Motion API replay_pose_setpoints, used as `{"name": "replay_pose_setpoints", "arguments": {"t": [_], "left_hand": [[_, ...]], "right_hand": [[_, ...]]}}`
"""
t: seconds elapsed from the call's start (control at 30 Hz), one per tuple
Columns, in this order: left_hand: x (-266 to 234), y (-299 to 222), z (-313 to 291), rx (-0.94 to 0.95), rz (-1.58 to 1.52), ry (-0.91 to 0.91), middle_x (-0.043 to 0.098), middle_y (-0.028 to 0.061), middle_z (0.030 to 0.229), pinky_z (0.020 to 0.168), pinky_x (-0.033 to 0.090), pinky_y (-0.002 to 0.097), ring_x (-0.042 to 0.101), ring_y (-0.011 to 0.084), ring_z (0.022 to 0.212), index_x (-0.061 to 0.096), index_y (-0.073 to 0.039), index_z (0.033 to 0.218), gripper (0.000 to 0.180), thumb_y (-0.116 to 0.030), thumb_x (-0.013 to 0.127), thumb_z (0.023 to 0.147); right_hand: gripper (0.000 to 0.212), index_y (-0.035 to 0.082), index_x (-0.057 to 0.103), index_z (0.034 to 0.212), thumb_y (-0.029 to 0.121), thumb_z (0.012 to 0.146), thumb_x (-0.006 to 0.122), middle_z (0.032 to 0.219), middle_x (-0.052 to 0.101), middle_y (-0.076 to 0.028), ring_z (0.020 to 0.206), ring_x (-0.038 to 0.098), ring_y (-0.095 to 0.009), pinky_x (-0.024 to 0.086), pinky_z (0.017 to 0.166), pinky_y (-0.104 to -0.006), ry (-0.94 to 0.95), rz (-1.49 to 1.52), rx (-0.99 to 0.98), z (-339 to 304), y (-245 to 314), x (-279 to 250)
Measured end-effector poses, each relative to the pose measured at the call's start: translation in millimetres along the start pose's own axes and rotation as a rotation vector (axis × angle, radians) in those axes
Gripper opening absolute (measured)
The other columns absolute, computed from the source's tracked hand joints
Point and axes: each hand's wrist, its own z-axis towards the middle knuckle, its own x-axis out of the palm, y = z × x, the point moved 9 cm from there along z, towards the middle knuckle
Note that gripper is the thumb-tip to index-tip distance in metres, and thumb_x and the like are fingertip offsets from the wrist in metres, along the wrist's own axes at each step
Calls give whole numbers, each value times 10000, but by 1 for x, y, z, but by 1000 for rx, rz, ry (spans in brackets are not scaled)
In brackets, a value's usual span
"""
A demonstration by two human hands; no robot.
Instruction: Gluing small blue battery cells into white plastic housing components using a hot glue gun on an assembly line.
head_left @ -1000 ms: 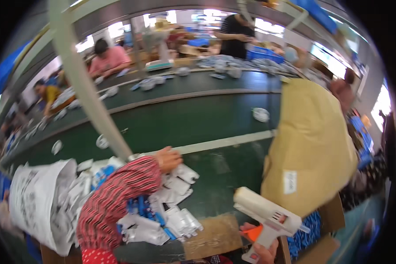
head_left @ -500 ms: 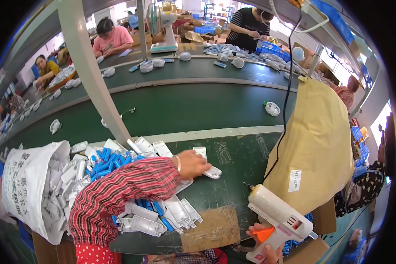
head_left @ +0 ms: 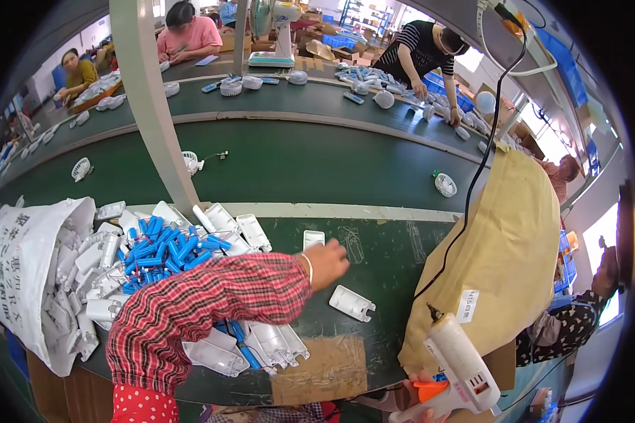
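My left hand reaches out over the green tabletop with its fingers bent, beside a small white plastic casing. The back of the hand hides the fingertips, so I cannot tell whether they grip anything. Closer to me, another white casing lies loose. At the lower right my right hand is wrapped round the grip of a white hot glue gun with an orange trigger, its nozzle pointing up and left. A pile of blue cylindrical batteries with wires and several white casings lies left of my arm.
A white woven sack spills casings at the left. To the right stands a large tan bag with a black cable before it. Brown cardboard is on the front edge. Beyond runs a green conveyor with fan parts; people work behind it.
My left hand has left the casing it was touching, which now lies nearer me, and has moved to the casing farther back. The glue gun stays in my right hand. The view has shifted slightly.
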Motion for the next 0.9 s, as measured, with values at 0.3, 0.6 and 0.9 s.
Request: {"name": "replay_pose_setpoints", "arguments": {"t": [0.3,0.6,0.9], "left_hand": [[11,45,5,26,-60,212,608,127,1123,921,488,447,525,336,1119,646,-61,949,279,-47,669,671],[-16,50,3,-160,11,36,566,131,1127,895,479,439,536,333,1065,637,-64,1013,292,-96,681,726],[10,75,1,-430,95,244,653,166,972,764,549,435,639,325,956,624,-21,1012,391,-389,614,882]], "right_hand": [[649,-134,379,1306,182,819,667,1242,513,-352,1117,572,-435,480,947,-541,47,8,109,-5,-27,-23],[684,-135,338,1351,153,814,648,1216,547,-316,1128,573,-409,459,973,-521,100,-111,142,5,-37,-20],[620,-119,361,1343,21,785,593,1228,562,-288,1164,556,-391,407,1029,-516,132,-101,170,10,-28,-8]]}}
